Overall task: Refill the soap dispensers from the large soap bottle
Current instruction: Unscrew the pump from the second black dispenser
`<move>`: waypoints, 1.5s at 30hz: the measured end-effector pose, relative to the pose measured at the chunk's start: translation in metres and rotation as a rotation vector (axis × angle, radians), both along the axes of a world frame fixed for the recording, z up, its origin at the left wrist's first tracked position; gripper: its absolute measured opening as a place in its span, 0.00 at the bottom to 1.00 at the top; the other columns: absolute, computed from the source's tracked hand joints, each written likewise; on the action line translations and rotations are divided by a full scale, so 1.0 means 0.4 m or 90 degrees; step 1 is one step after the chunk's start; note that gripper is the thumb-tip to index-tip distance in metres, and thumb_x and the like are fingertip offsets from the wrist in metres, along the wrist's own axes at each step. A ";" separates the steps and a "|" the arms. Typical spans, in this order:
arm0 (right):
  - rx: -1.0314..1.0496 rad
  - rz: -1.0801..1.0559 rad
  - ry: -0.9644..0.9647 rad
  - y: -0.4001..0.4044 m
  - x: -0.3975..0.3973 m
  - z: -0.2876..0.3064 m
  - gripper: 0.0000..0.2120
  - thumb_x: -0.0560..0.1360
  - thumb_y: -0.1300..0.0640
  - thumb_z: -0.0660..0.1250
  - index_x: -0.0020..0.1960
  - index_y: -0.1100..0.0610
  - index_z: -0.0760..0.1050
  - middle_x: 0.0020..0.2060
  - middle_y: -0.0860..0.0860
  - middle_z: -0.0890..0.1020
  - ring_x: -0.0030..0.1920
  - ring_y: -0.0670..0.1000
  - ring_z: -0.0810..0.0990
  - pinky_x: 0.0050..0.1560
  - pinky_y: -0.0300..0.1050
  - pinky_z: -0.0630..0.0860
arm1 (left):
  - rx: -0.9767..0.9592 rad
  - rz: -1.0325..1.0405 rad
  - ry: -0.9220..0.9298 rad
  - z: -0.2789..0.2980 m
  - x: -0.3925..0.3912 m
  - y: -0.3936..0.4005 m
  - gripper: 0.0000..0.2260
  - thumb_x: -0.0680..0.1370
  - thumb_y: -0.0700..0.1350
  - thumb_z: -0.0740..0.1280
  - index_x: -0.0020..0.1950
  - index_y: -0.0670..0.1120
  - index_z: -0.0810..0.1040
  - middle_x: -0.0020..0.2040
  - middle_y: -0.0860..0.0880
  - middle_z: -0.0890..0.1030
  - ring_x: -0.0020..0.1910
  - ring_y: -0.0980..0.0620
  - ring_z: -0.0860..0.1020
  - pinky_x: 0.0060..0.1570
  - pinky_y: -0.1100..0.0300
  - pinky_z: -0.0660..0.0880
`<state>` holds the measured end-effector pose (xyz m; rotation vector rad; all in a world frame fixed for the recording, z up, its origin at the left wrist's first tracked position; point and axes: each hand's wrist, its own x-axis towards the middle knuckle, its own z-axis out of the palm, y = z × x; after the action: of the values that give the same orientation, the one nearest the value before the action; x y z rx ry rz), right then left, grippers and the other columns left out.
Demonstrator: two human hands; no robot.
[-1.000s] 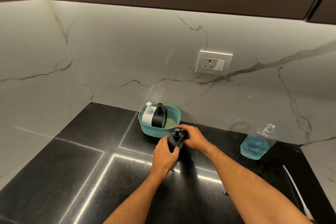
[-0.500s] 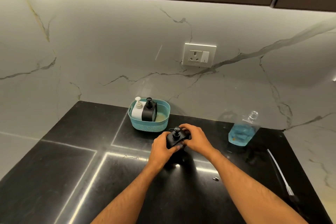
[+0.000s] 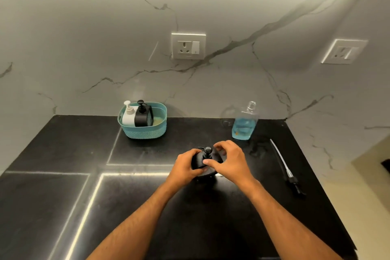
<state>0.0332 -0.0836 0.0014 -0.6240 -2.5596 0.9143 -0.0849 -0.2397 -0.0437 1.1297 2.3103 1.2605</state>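
Note:
A black soap dispenser [image 3: 205,159] stands on the black counter [image 3: 63,196] between my hands. My left hand [image 3: 185,167] grips its body from the left. My right hand [image 3: 229,161] curls round its pump top, thumb against the collar. At the back right stands the large clear soap bottle [image 3: 244,123], uncapped, with blue liquid in its lower part. A white dispenser [image 3: 128,115] and another black dispenser [image 3: 142,115] stand in a teal basket [image 3: 145,132] at the back.
A pump head with a long white tube [image 3: 282,163] lies on the counter to the right. The marble wall behind carries two sockets [image 3: 188,45]. The counter's right edge [image 3: 329,196] drops off to a pale floor.
The view has shifted, so the basket and bottle sit further left and the second socket shows. My hands have stayed on the black dispenser, with the right fingers shifting around the pump.

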 end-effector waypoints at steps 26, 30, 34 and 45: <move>0.154 0.105 -0.155 -0.047 0.035 0.060 0.09 0.68 0.56 0.75 0.47 0.55 0.82 0.44 0.50 0.82 0.46 0.50 0.81 0.45 0.42 0.77 | -0.001 -0.027 -0.016 -0.021 0.095 -0.016 0.22 0.69 0.50 0.79 0.61 0.51 0.80 0.52 0.58 0.84 0.51 0.59 0.81 0.53 0.56 0.80; 0.108 0.207 -0.198 -0.039 0.037 0.080 0.19 0.65 0.63 0.75 0.55 0.52 0.81 0.50 0.48 0.81 0.54 0.49 0.79 0.52 0.43 0.78 | -0.004 -0.031 -0.029 -0.021 0.094 -0.016 0.22 0.69 0.47 0.81 0.61 0.51 0.81 0.51 0.56 0.84 0.51 0.58 0.82 0.54 0.52 0.80; 0.170 0.083 -0.164 -0.056 0.034 0.080 0.29 0.63 0.38 0.77 0.56 0.53 0.75 0.48 0.49 0.78 0.49 0.50 0.77 0.49 0.46 0.78 | 0.005 -0.031 -0.035 -0.009 0.094 -0.008 0.21 0.70 0.46 0.79 0.61 0.50 0.80 0.52 0.56 0.84 0.52 0.58 0.83 0.54 0.52 0.81; 0.169 0.008 -0.209 -0.046 0.033 0.107 0.25 0.66 0.40 0.75 0.56 0.52 0.76 0.49 0.50 0.78 0.50 0.53 0.79 0.46 0.48 0.79 | -0.015 -0.035 -0.028 -0.004 0.092 0.003 0.21 0.70 0.45 0.80 0.62 0.52 0.80 0.52 0.58 0.84 0.53 0.61 0.81 0.55 0.58 0.80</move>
<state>0.0464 -0.1019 0.0440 -0.7268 -2.9095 0.4913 -0.0481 -0.2386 -0.0455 1.1387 2.2406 1.2222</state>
